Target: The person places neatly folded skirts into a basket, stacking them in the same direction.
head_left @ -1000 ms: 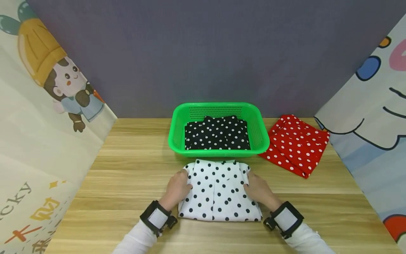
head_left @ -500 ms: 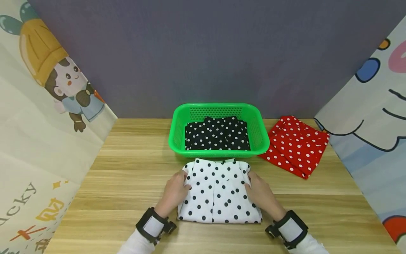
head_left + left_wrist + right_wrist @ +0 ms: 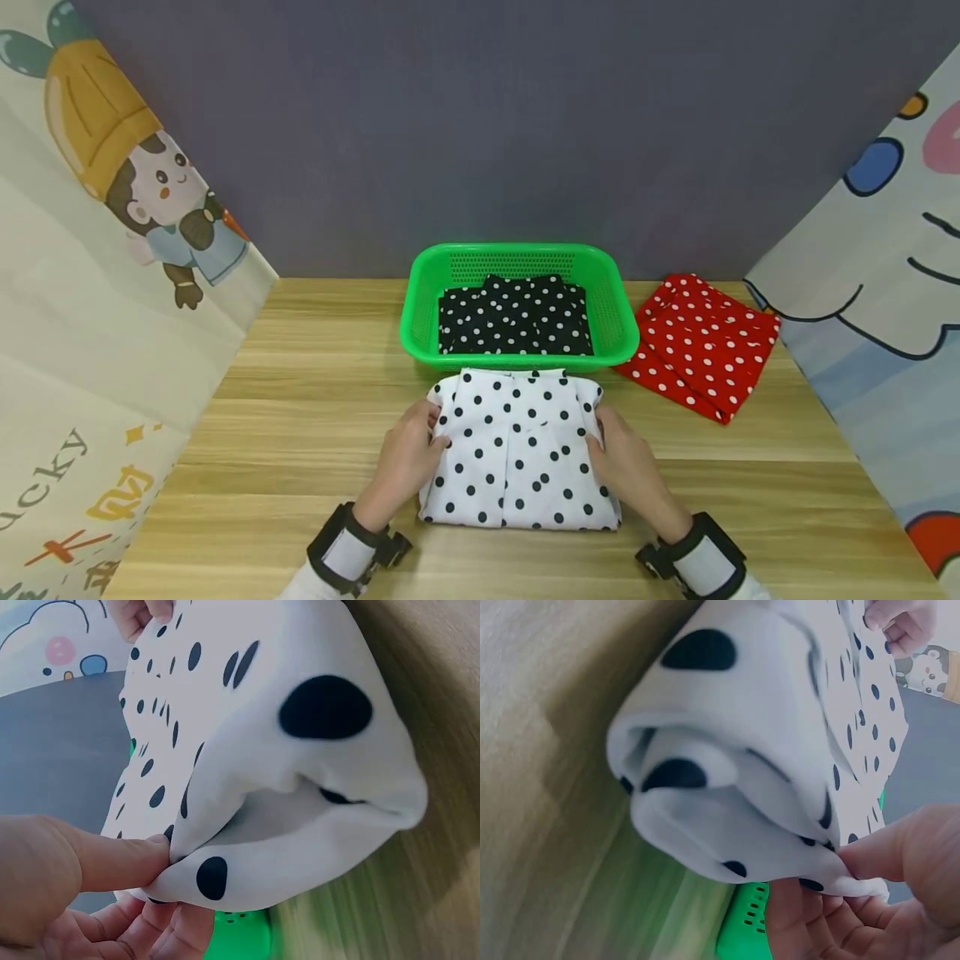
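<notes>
A folded white cloth with black polka dots (image 3: 517, 454) is held between both hands, just in front of the green basket. The left hand (image 3: 411, 450) pinches its left side, thumb on top and fingers beneath, as the left wrist view shows on the white cloth (image 3: 285, 750). On the opposite side the right hand (image 3: 626, 457) pinches the edge the same way; the right wrist view shows the thumb over the fold and the fingers under it. Its layers gape open at both ends. Inside the green basket (image 3: 408, 333) lies a folded black cloth with white dots (image 3: 517, 317).
A folded red cloth with white dots (image 3: 705, 346) lies right of the basket, one corner near its side. Wood-grain table (image 3: 285, 417) surrounds everything. A dark grey panel (image 3: 480, 125) stands behind, with printed cartoon sheets along the left and right.
Both hands keep their pinch on the white cloth. Its far edge has shifted slightly toward the basket, and the wrists have drawn a little nearer the viewer and apart.
</notes>
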`<state>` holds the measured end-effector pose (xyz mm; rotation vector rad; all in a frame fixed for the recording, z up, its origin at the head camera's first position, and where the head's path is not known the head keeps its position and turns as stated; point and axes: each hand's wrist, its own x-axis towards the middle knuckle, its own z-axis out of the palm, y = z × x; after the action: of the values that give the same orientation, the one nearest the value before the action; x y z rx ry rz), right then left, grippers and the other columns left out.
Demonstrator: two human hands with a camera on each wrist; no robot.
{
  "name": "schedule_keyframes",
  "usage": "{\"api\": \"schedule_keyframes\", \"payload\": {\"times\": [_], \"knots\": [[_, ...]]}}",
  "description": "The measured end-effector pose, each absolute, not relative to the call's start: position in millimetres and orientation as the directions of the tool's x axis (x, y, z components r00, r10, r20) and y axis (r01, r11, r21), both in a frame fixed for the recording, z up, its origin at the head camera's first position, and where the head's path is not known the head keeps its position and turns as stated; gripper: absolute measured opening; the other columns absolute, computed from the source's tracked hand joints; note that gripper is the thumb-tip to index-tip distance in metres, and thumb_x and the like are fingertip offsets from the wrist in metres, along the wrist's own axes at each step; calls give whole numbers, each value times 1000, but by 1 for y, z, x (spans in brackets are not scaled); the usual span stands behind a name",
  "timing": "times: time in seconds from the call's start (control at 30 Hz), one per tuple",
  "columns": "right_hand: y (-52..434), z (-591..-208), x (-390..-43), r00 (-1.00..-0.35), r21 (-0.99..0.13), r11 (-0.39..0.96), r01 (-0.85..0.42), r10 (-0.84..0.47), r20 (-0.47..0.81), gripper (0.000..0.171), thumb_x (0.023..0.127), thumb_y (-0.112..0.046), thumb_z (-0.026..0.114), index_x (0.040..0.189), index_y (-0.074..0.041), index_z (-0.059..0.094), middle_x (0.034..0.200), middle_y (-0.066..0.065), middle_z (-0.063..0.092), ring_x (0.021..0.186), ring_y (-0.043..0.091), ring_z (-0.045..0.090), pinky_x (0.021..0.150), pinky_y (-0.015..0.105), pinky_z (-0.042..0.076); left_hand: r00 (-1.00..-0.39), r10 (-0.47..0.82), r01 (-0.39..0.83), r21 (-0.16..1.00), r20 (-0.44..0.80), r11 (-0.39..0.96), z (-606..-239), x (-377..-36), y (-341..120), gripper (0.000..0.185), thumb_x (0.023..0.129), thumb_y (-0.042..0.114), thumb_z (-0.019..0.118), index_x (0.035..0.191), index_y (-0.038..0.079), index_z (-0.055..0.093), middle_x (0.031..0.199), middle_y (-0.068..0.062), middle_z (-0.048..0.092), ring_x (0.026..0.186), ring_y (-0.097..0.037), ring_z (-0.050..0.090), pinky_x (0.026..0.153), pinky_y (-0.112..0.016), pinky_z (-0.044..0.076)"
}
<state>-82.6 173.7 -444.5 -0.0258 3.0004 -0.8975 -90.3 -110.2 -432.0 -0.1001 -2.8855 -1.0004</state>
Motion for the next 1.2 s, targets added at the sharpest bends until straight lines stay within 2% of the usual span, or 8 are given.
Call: {"api": "schedule_keyframes", "payload": {"times": [0.13,0.33,0.53,0.8,0.9,1.07,1.2], "knots": [[174,-441,-81,-1000,-538,843,-25,-16,21,31,85,-8,60,112,2,47,86,10,55,68,18,49,55,25,45,-992,39,104,624,117,774,-429,-89,-111,29,72,2,73,97,6,57,85,-4,58,71,-14,54,58,-23,45],[175,-434,-81,-997,-531,846,-58,-18,81,32,83,-8,63,110,1,47,85,10,56,63,16,50,53,23,48,-991,45,115,646,124,754,-423,-90,-111,29,74,1,71,97,7,55,84,-4,57,71,-15,55,55,-19,45],[176,-425,-87,-994,-524,849,-76,-22,108,31,84,-8,62,109,0,46,83,11,56,57,14,49,47,21,43,-986,53,144,654,158,742,-416,-94,-111,29,75,2,71,97,7,54,83,-5,58,70,-15,55,54,-21,45],[177,-415,-100,-990,-522,847,-98,-27,142,31,85,-8,61,110,1,45,76,11,56,52,13,49,46,21,44,-977,62,183,658,202,730,-407,-106,-110,28,77,3,69,101,5,54,85,-6,59,70,-17,56,56,-23,46],[178,-412,-105,-984,-520,845,-126,-39,174,32,85,-8,62,111,2,45,78,11,56,54,14,50,48,22,46,-971,69,204,650,227,732,-403,-111,-110,28,77,2,68,102,4,54,85,-7,58,71,-18,56,57,-25,46],[178,-405,-116,-977,-528,835,-154,-49,208,32,85,-8,62,111,4,46,88,15,56,68,20,52,57,30,52,-968,71,214,641,240,737,-393,-122,-109,28,78,2,67,103,3,55,84,-7,58,69,-17,53,57,-26,45],[179,-396,-127,-977,-525,837,-156,-52,207,32,86,-9,60,112,4,47,88,15,56,69,22,54,57,33,53,-966,77,223,642,247,734,-385,-134,-108,26,79,1,66,103,1,55,85,-9,58,70,-19,52,59,-27,45]]}}
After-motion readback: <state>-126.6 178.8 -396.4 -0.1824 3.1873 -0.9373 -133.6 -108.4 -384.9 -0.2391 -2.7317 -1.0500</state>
